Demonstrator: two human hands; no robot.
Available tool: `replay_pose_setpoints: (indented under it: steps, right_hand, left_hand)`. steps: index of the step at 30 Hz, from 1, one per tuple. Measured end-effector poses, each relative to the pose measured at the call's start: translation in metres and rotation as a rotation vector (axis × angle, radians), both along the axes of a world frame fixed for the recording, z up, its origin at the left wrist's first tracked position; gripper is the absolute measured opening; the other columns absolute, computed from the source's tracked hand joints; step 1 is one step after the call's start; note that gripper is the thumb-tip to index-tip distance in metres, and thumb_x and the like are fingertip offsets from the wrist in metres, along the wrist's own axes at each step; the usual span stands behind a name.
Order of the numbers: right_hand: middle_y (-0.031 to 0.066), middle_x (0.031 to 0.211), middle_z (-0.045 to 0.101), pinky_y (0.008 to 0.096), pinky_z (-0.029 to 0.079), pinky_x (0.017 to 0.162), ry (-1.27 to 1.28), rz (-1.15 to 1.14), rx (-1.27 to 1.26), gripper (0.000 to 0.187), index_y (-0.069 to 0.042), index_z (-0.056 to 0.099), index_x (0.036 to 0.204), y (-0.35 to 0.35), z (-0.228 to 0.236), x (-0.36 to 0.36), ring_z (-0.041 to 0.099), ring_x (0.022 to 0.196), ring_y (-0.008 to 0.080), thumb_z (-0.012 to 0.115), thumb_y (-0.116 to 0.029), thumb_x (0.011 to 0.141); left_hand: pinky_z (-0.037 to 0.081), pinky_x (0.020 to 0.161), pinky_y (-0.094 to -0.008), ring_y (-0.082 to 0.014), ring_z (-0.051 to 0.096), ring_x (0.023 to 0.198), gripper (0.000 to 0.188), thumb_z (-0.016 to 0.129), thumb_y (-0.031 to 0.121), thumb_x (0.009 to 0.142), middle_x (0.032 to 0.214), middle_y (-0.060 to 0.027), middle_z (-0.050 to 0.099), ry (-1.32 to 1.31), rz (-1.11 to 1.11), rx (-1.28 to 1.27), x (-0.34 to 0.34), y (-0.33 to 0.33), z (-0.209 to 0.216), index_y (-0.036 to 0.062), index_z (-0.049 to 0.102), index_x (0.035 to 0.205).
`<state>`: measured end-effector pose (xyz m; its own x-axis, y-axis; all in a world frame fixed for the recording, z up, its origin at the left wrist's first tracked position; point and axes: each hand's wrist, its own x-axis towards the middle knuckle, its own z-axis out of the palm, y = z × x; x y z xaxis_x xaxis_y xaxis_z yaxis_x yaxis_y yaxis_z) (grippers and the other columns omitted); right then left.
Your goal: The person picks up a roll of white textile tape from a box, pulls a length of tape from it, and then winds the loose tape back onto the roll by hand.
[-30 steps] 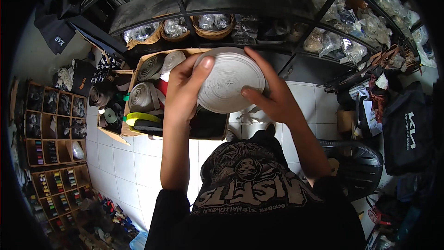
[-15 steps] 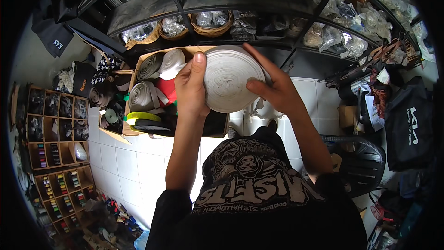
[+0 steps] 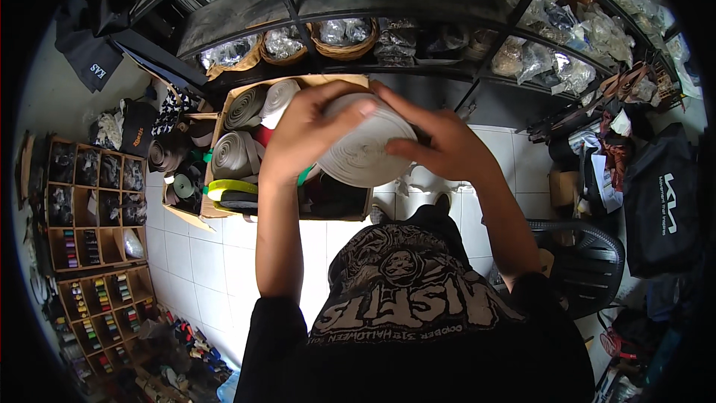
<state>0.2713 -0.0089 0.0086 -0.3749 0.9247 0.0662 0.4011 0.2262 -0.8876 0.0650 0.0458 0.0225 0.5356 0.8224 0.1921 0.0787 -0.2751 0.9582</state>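
Lowered a little since before, the round white roll of woven tape (image 3: 363, 151) is gripped by the left hand (image 3: 302, 138) and right hand (image 3: 441, 145) above the cardboard box (image 3: 218, 123) of soft rolls.

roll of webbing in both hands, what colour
Off-white, pale grey roll of webbing; the head view shows it.

- Left hand (image 3: 298, 138) and right hand (image 3: 440, 145) grip a white roll of webbing (image 3: 365, 151).
- Below it, a cardboard box (image 3: 216, 209) holds more rolls.
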Motion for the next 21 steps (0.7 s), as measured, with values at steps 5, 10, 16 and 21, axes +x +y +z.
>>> replay_pose_setpoints:
  steps: [5,10,16,21]
  right_hand:
    - [0.0175,0.104,0.065,0.029,0.047,0.072,-0.016,0.039,0.035,0.073,-0.013,0.032,0.144,-0.004,0.011,0.003,0.062,0.077,0.0154,0.068,-0.024,0.082]
    - [0.0177,0.109,0.063,0.0295,0.047,0.074,0.053,-0.104,0.264,0.069,-0.01,0.033,0.143,-0.011,0.014,-0.001,0.063,0.083,0.0183,0.065,-0.022,0.084]
    - [0.0181,0.124,0.056,0.032,0.044,0.091,0.178,-0.106,0.415,0.066,-0.004,0.031,0.142,-0.012,-0.01,-0.018,0.058,0.11,0.025,0.063,-0.016,0.086]
    - [0.0222,0.136,0.045,0.0338,0.038,0.1,0.343,-0.197,0.38,0.068,0.001,0.029,0.141,-0.016,-0.012,-0.044,0.049,0.123,0.0272,0.064,-0.012,0.085]
  left_hand:
    - [0.046,0.067,-0.021,-0.0055,0.056,0.074,0.024,0.071,0.018,0.082,0.081,-0.0036,0.066,0.1,-0.118,-0.03,-0.003,0.004,0.003,-0.0023,0.067,0.094]
    - [0.046,0.064,-0.0217,-0.0083,0.058,0.071,0.027,0.07,0.022,0.082,0.081,-0.0061,0.066,-0.359,0.315,-0.16,-0.001,0.008,-0.007,-0.0031,0.068,0.093]
    - [0.05,0.073,-0.0285,-0.0159,0.063,0.078,0.042,0.063,0.032,0.087,0.093,-0.0124,0.065,-0.667,0.555,-0.152,0.004,0.007,0.009,-0.0068,0.062,0.102]
    - [0.046,0.093,-0.0399,-0.0259,0.058,0.107,0.054,0.033,0.045,0.096,0.118,-0.0144,0.057,-0.887,0.51,-0.243,0.029,-0.013,0.007,0.0007,0.049,0.123]
